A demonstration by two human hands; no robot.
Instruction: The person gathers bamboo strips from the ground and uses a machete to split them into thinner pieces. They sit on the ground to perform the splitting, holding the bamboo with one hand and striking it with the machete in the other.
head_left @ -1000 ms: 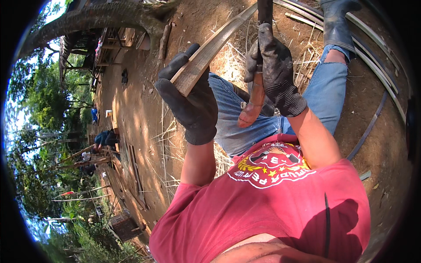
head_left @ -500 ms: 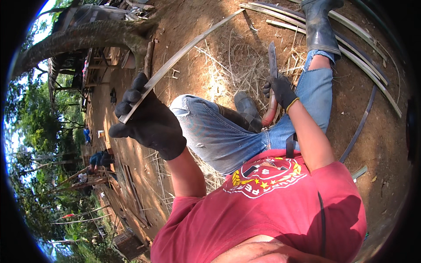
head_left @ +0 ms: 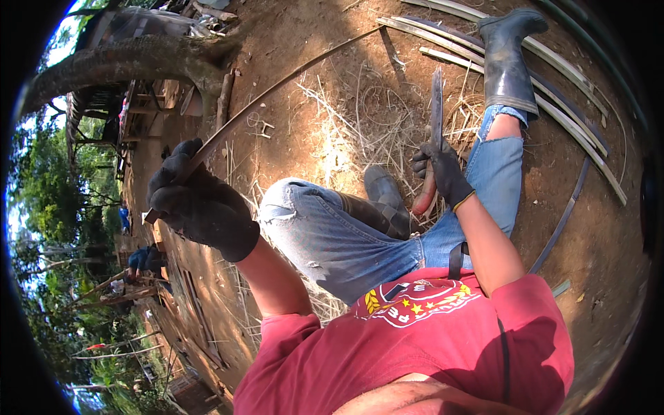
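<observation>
In a black glove, my left hand (head_left: 197,200) is closed around one end of a long thin bamboo strip (head_left: 277,90), which slants up and away to the bare ground. A short end of the strip sticks out below the fist. My right hand (head_left: 445,169), also gloved in black, grips a machete-like knife (head_left: 437,107) by its reddish-brown handle (head_left: 424,194). Its dark blade points away from me, above the ground and apart from the strip. Both hands are out over my jeans (head_left: 332,235), with the left one beyond my bent knee.
Pale shavings (head_left: 346,131) litter the brown soil between the hands. More long strips (head_left: 574,131) lie at the far right, beside and under my outstretched rubber boot (head_left: 508,59). A thick trunk (head_left: 138,66) and a person in blue (head_left: 145,259) are off to the left.
My left hand has moved left and turned over, now wrapped around the strip, whose narrow dark edge shows instead of its pale face. The knife has barely shifted.
</observation>
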